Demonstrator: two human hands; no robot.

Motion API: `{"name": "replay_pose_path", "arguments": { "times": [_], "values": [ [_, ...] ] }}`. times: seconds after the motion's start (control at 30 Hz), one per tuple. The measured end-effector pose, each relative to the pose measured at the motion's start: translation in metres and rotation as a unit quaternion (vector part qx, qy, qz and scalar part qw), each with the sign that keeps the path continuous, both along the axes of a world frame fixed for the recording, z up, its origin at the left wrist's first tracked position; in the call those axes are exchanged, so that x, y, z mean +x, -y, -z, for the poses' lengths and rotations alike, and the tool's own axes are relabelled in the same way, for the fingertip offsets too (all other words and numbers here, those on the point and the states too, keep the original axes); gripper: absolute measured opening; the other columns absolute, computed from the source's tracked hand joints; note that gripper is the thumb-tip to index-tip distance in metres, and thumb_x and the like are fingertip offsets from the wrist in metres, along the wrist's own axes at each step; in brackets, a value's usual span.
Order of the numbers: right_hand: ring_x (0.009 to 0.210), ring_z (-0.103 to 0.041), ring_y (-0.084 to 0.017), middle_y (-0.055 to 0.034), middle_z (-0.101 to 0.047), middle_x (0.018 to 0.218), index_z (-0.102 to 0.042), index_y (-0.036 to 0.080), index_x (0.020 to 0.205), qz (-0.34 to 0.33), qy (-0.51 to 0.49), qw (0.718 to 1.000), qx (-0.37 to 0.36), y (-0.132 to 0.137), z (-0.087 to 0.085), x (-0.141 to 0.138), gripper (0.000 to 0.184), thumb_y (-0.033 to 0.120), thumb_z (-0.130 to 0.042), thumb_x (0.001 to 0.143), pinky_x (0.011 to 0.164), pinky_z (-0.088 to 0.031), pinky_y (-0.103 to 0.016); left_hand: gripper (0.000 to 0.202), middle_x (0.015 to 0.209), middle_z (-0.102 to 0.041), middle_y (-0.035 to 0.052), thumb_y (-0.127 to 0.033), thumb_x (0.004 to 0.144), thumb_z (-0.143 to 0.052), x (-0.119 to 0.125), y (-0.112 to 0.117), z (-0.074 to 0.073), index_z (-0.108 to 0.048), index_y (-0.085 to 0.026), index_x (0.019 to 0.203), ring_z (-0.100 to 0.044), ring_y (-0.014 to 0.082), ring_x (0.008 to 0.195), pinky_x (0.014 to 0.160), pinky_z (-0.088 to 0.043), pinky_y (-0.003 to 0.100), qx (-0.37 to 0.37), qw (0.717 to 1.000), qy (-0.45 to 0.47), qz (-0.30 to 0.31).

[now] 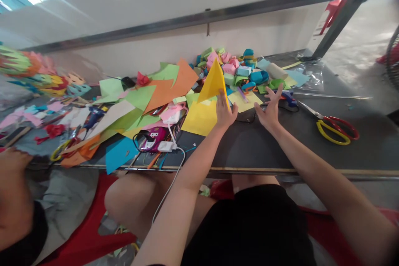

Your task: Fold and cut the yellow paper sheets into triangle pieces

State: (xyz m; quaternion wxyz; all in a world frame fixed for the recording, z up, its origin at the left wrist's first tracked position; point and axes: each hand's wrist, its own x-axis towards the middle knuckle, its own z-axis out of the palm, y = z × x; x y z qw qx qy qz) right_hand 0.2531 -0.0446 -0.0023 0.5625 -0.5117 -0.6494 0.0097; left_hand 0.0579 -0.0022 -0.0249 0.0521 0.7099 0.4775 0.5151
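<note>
My left hand (225, 111) is at the right edge of a folded sheet of yellow paper (211, 83), which stands up in a pointed peak. Its edge runs between my fingers and thumb. Under the peak, a yellow sheet (199, 120) lies flat on the table. To the right, my right hand (270, 110) is raised with its fingers spread, holding nothing. Close beyond it lies a blue glue gun (289, 98), partly hidden by my fingers. Scissors (335, 126) with red and yellow handles rest farther right.
Small folded paper pieces (230, 68) are heaped at the back. Green and orange sheets (170, 91) spread leftward. A purple power strip (154, 138) with a white cable sits near the table's front edge. At far left is another person's hand (14, 162).
</note>
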Motion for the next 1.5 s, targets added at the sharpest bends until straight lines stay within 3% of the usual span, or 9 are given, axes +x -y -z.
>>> {"name": "replay_pose_path", "arguments": {
  "times": [0.3,0.4,0.6,0.8,0.97,1.07,1.17,1.37,1.5],
  "values": [
    [0.125,-0.058,-0.037,-0.0199,-0.052,0.151,0.007,0.026,0.165,-0.015,0.023,0.999,-0.025,-0.007,0.010,0.000,0.106,0.056,-0.061,0.090,0.094,-0.055,-0.057,0.080,0.161,-0.036,0.0323,-0.054,0.100,-0.039,-0.002,-0.001,0.003,-0.020,-0.004,0.159,-0.028,0.0405,0.156,0.127,-0.023,0.063,0.026,0.999,-0.035,-0.008],
    [0.131,-0.054,-0.038,-0.0192,-0.053,0.149,-0.003,0.024,0.165,-0.014,0.035,0.999,-0.027,-0.009,0.011,0.001,0.100,0.044,-0.065,0.088,0.097,-0.053,-0.058,0.065,0.149,-0.053,0.0274,-0.045,0.102,-0.036,-0.006,-0.001,-0.002,-0.034,-0.008,0.156,-0.043,0.0366,0.148,0.123,-0.034,0.059,0.049,0.998,-0.046,0.009],
    [0.116,-0.062,-0.031,-0.0113,-0.070,0.122,-0.062,0.024,0.123,-0.024,0.053,0.998,0.022,0.005,-0.006,-0.005,0.041,0.015,-0.056,0.083,0.092,-0.055,-0.051,0.050,0.091,-0.076,0.0119,-0.025,0.105,-0.023,-0.010,0.011,-0.023,-0.070,-0.017,0.119,-0.072,0.0197,0.089,0.085,-0.057,0.035,0.186,0.979,-0.057,0.056],
    [0.100,-0.065,-0.028,-0.0082,-0.073,0.102,-0.064,0.023,0.100,-0.039,0.058,0.997,0.046,0.012,-0.015,-0.010,0.023,0.013,-0.056,0.080,0.088,-0.054,-0.046,0.048,0.056,-0.062,0.0019,-0.018,0.102,-0.029,-0.010,0.018,-0.032,-0.066,-0.022,0.072,-0.062,0.0155,0.065,0.065,-0.049,0.029,0.209,0.971,-0.053,0.100],
    [0.104,-0.064,-0.030,-0.0115,-0.071,0.116,-0.066,0.023,0.110,-0.064,0.051,0.996,0.030,0.007,-0.012,-0.007,0.036,0.023,-0.072,0.075,0.091,-0.053,-0.049,0.044,0.062,-0.064,0.0032,-0.016,0.098,-0.030,-0.011,0.019,-0.032,-0.066,-0.023,0.074,-0.064,0.0176,0.071,0.071,-0.050,0.032,0.137,0.984,-0.069,0.096],
    [0.100,-0.066,-0.028,-0.0092,-0.073,0.106,-0.071,0.025,0.089,-0.074,0.041,0.995,0.047,0.009,-0.014,-0.003,0.009,0.027,-0.071,0.080,0.093,-0.053,-0.048,0.036,0.076,-0.071,0.0054,-0.015,0.096,-0.036,-0.009,0.021,-0.033,-0.069,-0.023,0.086,-0.067,0.0190,0.083,0.079,-0.053,0.034,0.112,0.985,-0.081,0.106],
    [0.098,-0.067,-0.028,-0.0095,-0.073,0.104,-0.072,0.024,0.074,-0.052,0.039,0.997,0.037,0.010,-0.015,0.002,0.009,0.030,-0.071,0.081,0.093,-0.052,-0.048,0.023,0.087,-0.072,0.0084,-0.017,0.092,-0.047,-0.005,0.023,-0.035,-0.070,-0.021,0.093,-0.068,0.0221,0.095,0.082,-0.055,0.035,0.071,0.982,-0.115,0.129],
    [0.090,-0.068,-0.024,-0.0115,-0.074,0.112,-0.078,0.021,0.105,0.011,-0.050,0.998,-0.039,-0.005,-0.006,0.014,0.032,0.026,-0.062,0.078,0.082,-0.057,-0.042,0.030,0.089,-0.075,0.0094,-0.031,0.098,-0.046,-0.003,0.026,-0.039,-0.072,-0.019,0.089,-0.067,0.0242,0.099,0.084,-0.055,0.037,0.060,0.984,-0.124,0.116],
    [0.069,-0.063,-0.018,-0.0086,-0.074,0.100,-0.061,0.021,0.143,0.043,-0.127,0.991,-0.021,-0.001,-0.005,0.014,0.054,0.030,-0.048,0.091,0.067,-0.056,-0.034,0.029,0.081,-0.075,0.0090,-0.033,0.097,-0.051,-0.001,0.025,-0.040,-0.072,-0.020,0.082,-0.067,0.0245,0.096,0.081,-0.054,0.036,0.061,0.989,-0.108,0.077]
  ]
}}
